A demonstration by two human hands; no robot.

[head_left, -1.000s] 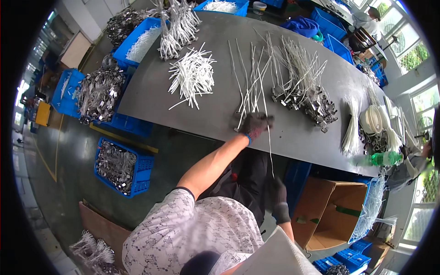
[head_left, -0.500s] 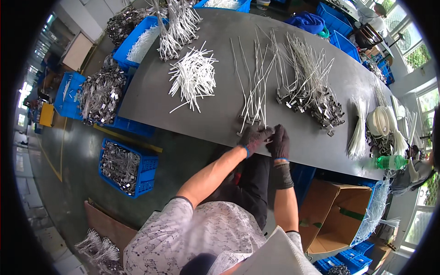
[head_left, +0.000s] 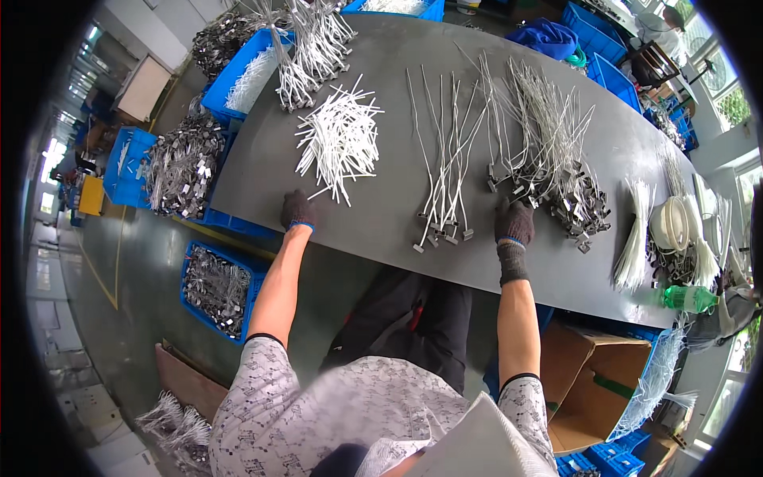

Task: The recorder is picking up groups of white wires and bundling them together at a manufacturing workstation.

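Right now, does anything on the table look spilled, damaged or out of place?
Nothing stands out as damaged or spilled. The white pieces lie in a loose pile near the left hand, and the metal-ended strands are tangled beside the right hand, but both sit on the table.

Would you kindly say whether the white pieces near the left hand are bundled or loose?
Loose: the white pieces lie crisscrossed in a heap.

Green bottle (head_left: 688, 299); open cardboard box (head_left: 564, 359); blue cloth (head_left: 543, 38).

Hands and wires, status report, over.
Left hand beside white tube pile. Right hand at larger clipped-wire pile. Between them, smaller clipped-wire group; no obstruction visible.
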